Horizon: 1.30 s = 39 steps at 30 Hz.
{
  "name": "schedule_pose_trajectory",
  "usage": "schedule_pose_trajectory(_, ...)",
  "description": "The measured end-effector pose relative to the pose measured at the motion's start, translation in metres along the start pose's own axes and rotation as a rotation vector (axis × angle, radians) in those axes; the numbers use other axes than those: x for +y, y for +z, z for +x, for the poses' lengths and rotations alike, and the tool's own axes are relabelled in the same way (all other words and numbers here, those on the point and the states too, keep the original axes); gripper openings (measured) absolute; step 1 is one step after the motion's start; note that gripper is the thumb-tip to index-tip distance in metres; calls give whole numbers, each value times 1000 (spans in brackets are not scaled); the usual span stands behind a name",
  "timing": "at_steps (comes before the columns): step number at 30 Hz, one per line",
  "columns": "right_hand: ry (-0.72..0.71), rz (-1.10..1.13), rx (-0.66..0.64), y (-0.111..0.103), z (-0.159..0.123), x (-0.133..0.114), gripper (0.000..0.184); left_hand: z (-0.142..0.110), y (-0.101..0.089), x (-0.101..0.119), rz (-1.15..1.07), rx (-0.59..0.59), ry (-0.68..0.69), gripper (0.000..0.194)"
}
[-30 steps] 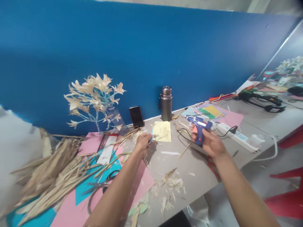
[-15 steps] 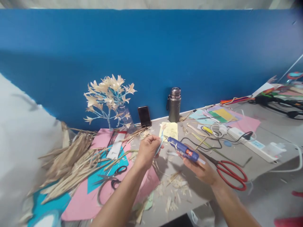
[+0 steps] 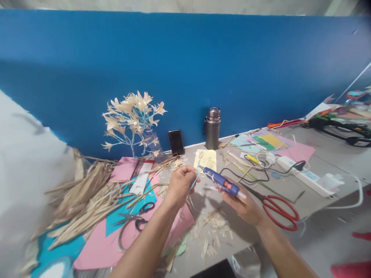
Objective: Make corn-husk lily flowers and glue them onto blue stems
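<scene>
Between its fingertips my left hand (image 3: 182,183) pinches a thin light-blue stem (image 3: 193,183) with a small pale petal at its top. My right hand (image 3: 242,202) is wrapped round a blue glue gun (image 3: 220,180), its nozzle pointing left at the stem's upper part. Whether the nozzle touches the stem I cannot tell. A yellow paper (image 3: 211,158) lies on the table just behind both. At the back left, a bunch of pale husk flowers (image 3: 131,112) on light-blue stems stands in a clear bottle (image 3: 150,141).
Red-handled scissors (image 3: 281,212) lie beside my right wrist, black-handled scissors (image 3: 135,217) left of my left forearm. Dry husks (image 3: 87,197) cover the left side. A phone (image 3: 176,142) and a steel flask (image 3: 213,129) stand by the blue wall. A power strip (image 3: 304,175) with cords lies right.
The view has shifted very slightly. Both hands keep almost the same pose, with the glue gun's tip still by the stem.
</scene>
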State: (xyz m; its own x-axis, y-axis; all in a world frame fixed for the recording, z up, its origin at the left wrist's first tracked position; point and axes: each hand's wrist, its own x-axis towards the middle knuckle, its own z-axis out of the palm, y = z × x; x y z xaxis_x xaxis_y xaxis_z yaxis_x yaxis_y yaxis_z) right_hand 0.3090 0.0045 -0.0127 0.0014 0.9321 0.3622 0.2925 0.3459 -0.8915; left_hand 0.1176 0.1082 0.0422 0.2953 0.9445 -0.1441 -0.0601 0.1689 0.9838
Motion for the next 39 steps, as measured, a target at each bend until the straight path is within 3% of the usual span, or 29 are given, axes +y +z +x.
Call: schedule_pose_trajectory(39, 55, -12, 23, -2, 1, -12, 27, -1, 2, 7, -114, -55, -126, 27)
